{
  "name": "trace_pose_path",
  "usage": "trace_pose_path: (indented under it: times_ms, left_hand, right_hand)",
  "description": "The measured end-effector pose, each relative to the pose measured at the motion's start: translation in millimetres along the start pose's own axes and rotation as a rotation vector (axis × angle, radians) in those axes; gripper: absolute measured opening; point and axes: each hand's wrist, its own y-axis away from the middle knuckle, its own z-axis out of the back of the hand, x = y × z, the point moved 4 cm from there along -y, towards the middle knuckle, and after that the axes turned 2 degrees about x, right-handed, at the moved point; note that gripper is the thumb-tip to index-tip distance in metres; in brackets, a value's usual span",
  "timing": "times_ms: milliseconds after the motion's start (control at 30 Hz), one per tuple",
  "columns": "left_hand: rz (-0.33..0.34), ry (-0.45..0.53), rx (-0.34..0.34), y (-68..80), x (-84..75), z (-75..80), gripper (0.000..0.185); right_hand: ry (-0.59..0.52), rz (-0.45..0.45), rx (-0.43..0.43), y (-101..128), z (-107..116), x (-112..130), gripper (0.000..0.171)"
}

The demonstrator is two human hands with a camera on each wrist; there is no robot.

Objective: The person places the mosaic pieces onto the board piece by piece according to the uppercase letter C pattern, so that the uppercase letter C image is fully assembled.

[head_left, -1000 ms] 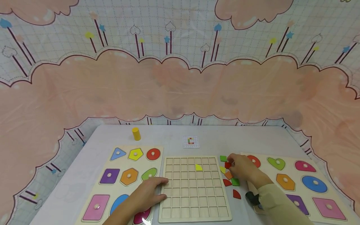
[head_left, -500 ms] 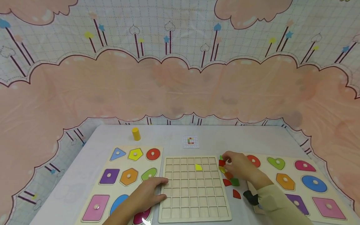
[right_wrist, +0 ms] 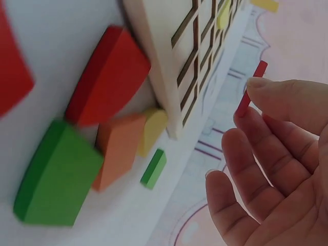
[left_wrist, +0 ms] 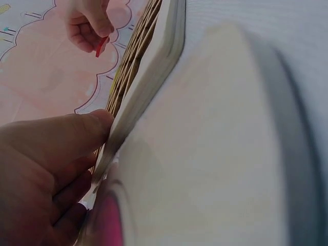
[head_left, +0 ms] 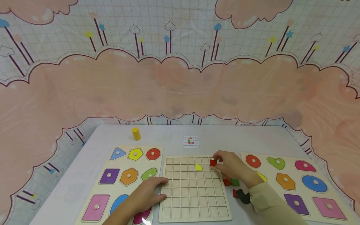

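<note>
My right hand point(head_left: 234, 165) pinches a small red square tile point(head_left: 213, 162) between thumb and fingers, above the upper right corner of the wooden grid board point(head_left: 194, 220). In the right wrist view that red tile point(right_wrist: 251, 89) appears edge-on, clear of the table. A yellow quarter-circle tile point(head_left: 198, 167) lies in one of the board's upper cells. My left hand point(head_left: 146, 193) rests at the board's left edge, its thumb and forefinger touching the rim. In the left wrist view, part of the left hand point(left_wrist: 41, 169) lies against the board's side.
Beside the board's right edge lie loose tiles: green point(right_wrist: 56, 179), orange point(right_wrist: 120, 148), red point(right_wrist: 107, 77), yellow point(right_wrist: 152, 130). Knobbed shape puzzles flank the board at left point(head_left: 92, 184) and right point(head_left: 270, 172). Behind stand a yellow cylinder point(head_left: 136, 134) and a pattern card point(head_left: 191, 142).
My right hand has picked up the red square tile from the loose tiles and moved left with it, over the board's upper right corner. My left hand has stayed in place.
</note>
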Motion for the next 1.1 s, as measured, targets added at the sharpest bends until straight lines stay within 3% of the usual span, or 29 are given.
trace_pose_path:
  times_ms: [333,733,1100]
  left_hand:
    - [-0.013,0.001,-0.005,0.9,-0.3,2.4,0.048]
    - [-0.02,0.002,-0.007,1.6,-0.3,1.1,0.048]
    - [-0.019,0.009,-0.006,1.3,0.0,2.5,0.049]
  right_hand:
    - [-0.021,-0.004,0.017,-10.9,-13.2,12.5,0.028]
    - [-0.02,0.057,0.027,-22.5,-25.5,31.2,0.025]
    - [0.025,0.076,0.055,-31.3,-39.2,38.6,0.022]
